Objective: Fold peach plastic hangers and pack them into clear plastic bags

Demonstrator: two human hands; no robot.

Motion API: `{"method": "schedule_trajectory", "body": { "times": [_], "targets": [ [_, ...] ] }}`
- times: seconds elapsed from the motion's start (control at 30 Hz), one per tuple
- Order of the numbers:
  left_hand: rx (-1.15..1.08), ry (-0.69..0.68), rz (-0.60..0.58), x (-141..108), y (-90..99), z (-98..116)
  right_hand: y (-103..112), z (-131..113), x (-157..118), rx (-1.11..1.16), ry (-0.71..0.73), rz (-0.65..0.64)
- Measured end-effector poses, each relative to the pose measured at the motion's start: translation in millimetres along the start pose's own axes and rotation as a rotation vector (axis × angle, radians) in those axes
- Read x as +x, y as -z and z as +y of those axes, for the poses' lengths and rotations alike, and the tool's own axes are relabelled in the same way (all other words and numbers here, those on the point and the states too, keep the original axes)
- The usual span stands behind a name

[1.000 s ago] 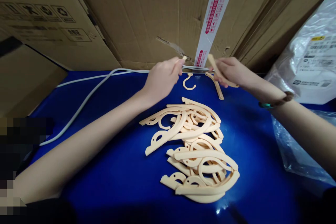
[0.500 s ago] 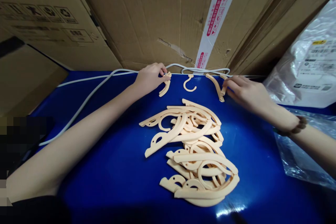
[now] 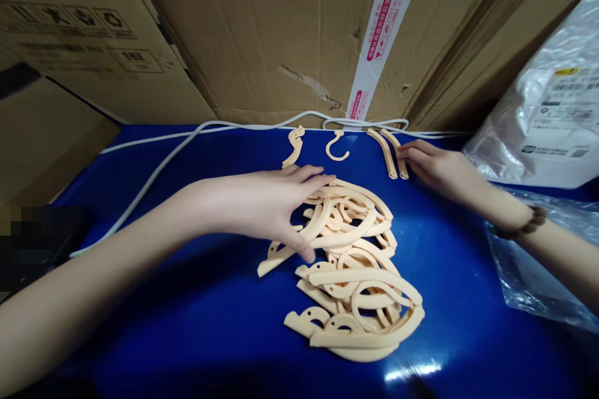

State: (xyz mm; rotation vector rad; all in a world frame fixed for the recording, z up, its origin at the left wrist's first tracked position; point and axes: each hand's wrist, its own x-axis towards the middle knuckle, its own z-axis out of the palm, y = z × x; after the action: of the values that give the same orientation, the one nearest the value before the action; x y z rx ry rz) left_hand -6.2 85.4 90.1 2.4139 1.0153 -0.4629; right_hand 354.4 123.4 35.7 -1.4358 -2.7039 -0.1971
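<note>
A pile of beige plastic folding hanger parts (image 3: 360,282) lies on the blue table. My left hand (image 3: 271,202) is over the pile's upper left, fingers apart and nothing held. My right hand (image 3: 433,164) has its fingertips at the right one of two curved arm pieces (image 3: 397,156) that lie side by side at the back; its fingers are close together. To their left is a loose hook (image 3: 337,146), and farther left a short curved piece (image 3: 293,147).
Cardboard boxes (image 3: 271,31) stand along the back. A white cable (image 3: 161,165) runs along the table's back and left. Plastic-wrapped packages (image 3: 552,106) are at the right, with a clear bag (image 3: 538,274) in front.
My left hand has let go of the short curved piece and moved toward me, over the pile. The right arm piece now lies alongside the other, with my right hand still beside it.
</note>
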Motion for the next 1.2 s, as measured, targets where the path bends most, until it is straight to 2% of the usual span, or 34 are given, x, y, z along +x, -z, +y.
{"method": "schedule_trajectory", "body": {
  "times": [0.07, 0.13, 0.27, 0.37, 0.43, 0.5, 0.6, 0.67, 0.73, 0.83, 0.9, 1.0, 1.07, 1.2],
  "targets": [
    [0.04, 0.068, -0.01, -8, -6.5, 1, -2, -1, 5, 0.044, 0.004, 0.011],
    [0.069, 0.133, 0.029, -13, -14.6, 1, 0, -7, 11, 0.089, 0.008, 0.029],
    [0.049, 0.192, 0.119, -17, -27.8, -8, 19, -43, 21, 0.174, -0.003, 0.136],
    [0.005, 0.151, 0.197, -21, -28.2, -21, 38, -85, 26, 0.36, 0.04, 0.193],
    [-0.001, 0.081, 0.32, -24, -22.4, -24, 48, -109, 30, 0.519, 0.073, 0.2],
    [0.001, -0.017, 0.455, -26, -12.9, -18, 56, -126, 37, 0.689, 0.043, 0.164],
    [-0.017, -0.092, 0.621, -26, 3.4, -1, 66, -133, 46, 0.884, 0.021, 0.127],
    [-0.124, -0.08, 0.727, -25, 13.0, 8, 73, -130, 48, 0.956, -0.012, 0.11],
    [-0.368, -0.068, 0.81, -21, 20.5, 10, 81, -125, 45, 0.996, -0.105, 0.143],
    [-0.785, -0.046, 0.898, -10, 27.5, 4, 89, -120, 37, 1.063, -0.25, 0.309],
    [-0.957, -0.022, 0.914, -1, 29.8, 0, 91, -116, 33, 1.09, -0.278, 0.426],
    [-1.067, -0.008, 0.926, 13, 31.8, -2, 94, -105, 30, 0.994, -0.298, 0.543],
    [-1.083, -0.044, 0.951, 21, 33.4, 1, 97, -97, 31, 0.777, -0.307, 0.57],
    [-1.015, -0.086, 0.917, 32, 41.0, 16, 108, -90, 38, 0.199, -0.245, 0.465]
  ]
}}
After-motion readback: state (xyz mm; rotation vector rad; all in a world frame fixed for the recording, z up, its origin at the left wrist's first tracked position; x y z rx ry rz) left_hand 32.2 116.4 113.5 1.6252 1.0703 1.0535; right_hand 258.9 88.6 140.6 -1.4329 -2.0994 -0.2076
